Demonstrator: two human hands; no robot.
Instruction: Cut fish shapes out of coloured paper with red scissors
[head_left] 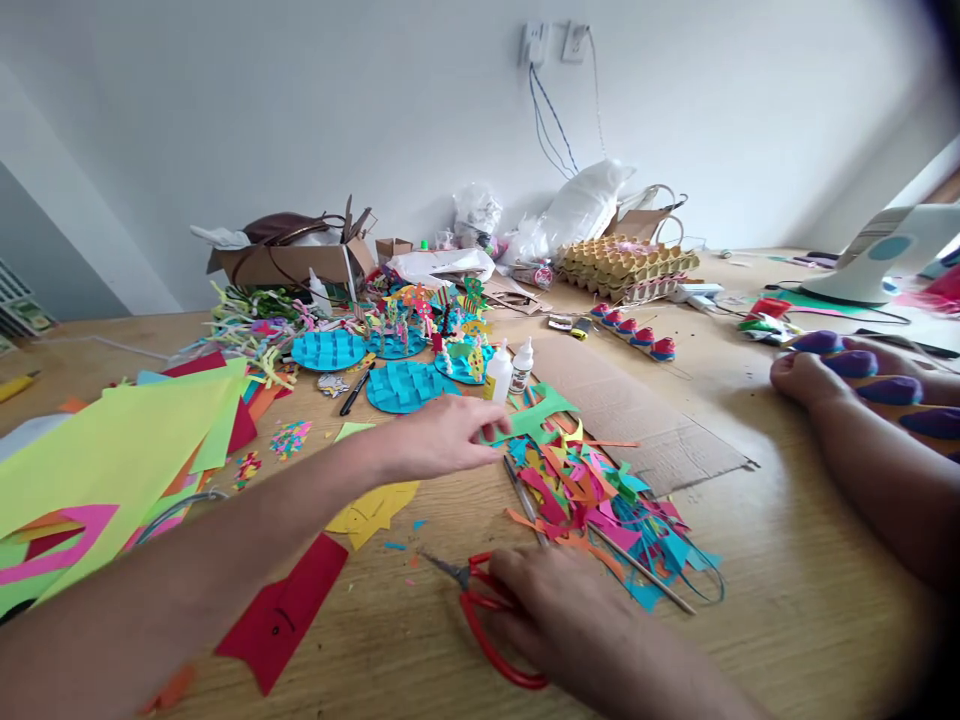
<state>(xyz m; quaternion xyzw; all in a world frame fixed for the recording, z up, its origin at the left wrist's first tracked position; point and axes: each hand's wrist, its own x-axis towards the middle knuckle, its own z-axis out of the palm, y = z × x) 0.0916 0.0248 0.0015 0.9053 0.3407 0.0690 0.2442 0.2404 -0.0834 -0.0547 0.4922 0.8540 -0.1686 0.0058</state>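
Note:
My left hand (442,437) reaches over the middle of the table. Its thumb and fingers are closed around the near end of a green paper piece (544,412), which lies over a heap of colourful paper scraps (592,490). Scissors with red handles (480,625) are gripped in my right hand (555,590) close to the table's front, blades pointing left. Left of the scissors lie a red paper cutout (289,610) with a drawn mark and a yellow paper cutout (371,512), partly behind my left forearm. A pen (521,490) and a thin wooden stick (645,570) lie by the scraps.
Glue bottles (520,368) stand behind my left hand, near blue paper discs (409,385) and a black marker (356,390). Coloured sheets (150,430) pile up at left. Cardboard (645,410) lies right of centre. Another person's arm (862,460) holds a painted egg-carton strip (889,390).

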